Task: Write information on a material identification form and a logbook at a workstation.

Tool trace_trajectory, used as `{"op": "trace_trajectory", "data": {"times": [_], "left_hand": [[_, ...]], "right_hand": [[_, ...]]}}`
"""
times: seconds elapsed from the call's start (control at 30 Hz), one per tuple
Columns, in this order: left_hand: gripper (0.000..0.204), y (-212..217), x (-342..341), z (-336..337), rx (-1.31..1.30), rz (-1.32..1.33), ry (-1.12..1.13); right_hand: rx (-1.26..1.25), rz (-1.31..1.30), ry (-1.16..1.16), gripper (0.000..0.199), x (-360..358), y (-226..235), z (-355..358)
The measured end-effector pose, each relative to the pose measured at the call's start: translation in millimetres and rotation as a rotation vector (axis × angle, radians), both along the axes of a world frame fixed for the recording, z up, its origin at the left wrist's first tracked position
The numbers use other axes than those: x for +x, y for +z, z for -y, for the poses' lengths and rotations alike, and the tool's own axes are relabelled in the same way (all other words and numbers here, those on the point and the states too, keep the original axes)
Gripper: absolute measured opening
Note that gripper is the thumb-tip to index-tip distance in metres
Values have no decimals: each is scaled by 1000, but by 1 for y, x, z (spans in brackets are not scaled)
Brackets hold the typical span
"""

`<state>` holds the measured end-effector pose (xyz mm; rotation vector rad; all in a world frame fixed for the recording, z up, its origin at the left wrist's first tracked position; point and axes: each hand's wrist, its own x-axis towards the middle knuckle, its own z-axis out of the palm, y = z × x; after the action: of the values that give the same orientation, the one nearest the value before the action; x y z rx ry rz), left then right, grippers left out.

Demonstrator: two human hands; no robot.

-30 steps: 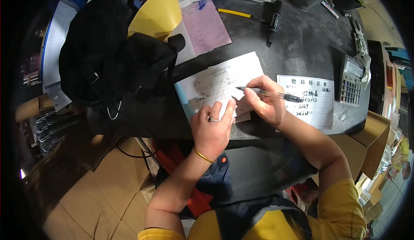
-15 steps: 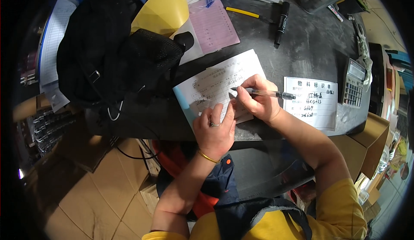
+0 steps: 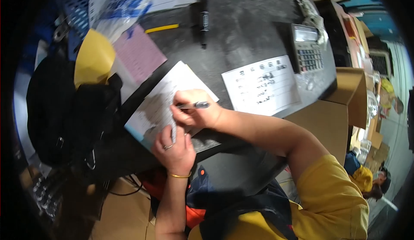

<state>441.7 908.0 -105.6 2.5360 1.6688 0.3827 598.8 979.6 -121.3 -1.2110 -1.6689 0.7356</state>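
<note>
My right hand (image 3: 196, 108) grips a clear-barrelled pen (image 3: 200, 105) with a dark end, over a stack of printed form sheets (image 3: 183, 74). The pen's tip is hidden by my fingers. Below it, my left hand (image 3: 176, 153), with a ring and a gold bangle, is closed on the edge of the top sheet (image 3: 166, 106), which curls up between the two hands. A blue edge shows at the stack's lower left. To the right lies a white label sheet (image 3: 261, 87) with handwriting on it.
A black bag (image 3: 51, 106), a yellow sheet (image 3: 92, 59) and a pink form (image 3: 140, 52) lie left of the stack. Beyond are a black marker (image 3: 204, 22) and a yellow strip (image 3: 162, 28). A calculator (image 3: 308, 52) and cardboard box (image 3: 323, 121) stand right; another person (image 3: 366, 177) is far right.
The view has turned, so the desk's things sit further left and tilted. My left hand, flatter on the paper before, now holds the top sheet's raised edge. The pen stays in my right hand.
</note>
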Motion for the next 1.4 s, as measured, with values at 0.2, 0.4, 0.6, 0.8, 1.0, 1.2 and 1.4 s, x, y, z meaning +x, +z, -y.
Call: {"op": "trace_trajectory", "data": {"times": [0.2,0.4,0.6,0.8,1.0,1.2,1.4], "left_hand": [[43,-5,4,-2,79,3,-34],[41,-4,5,-2,82,9,-28],[39,-1,4,-2,53,30,-35],[43,-4,5,-2,62,32,-34],[48,0,4,-1,25,15,4],[49,-3,4,-3,10,84,4],[53,-5,2,-4,17,98,8]], "right_hand": [[63,89,-62,17,5,0,2],[59,34,-51,17,3,1,2],[66,66,-56,17,3,2,3],[34,24,-29,14,5,4,3],[-55,-59,-20,12,7,17,4],[-37,-30,-14,11,10,9,5],[-124,-125,-39,11,6,13,9]]}}
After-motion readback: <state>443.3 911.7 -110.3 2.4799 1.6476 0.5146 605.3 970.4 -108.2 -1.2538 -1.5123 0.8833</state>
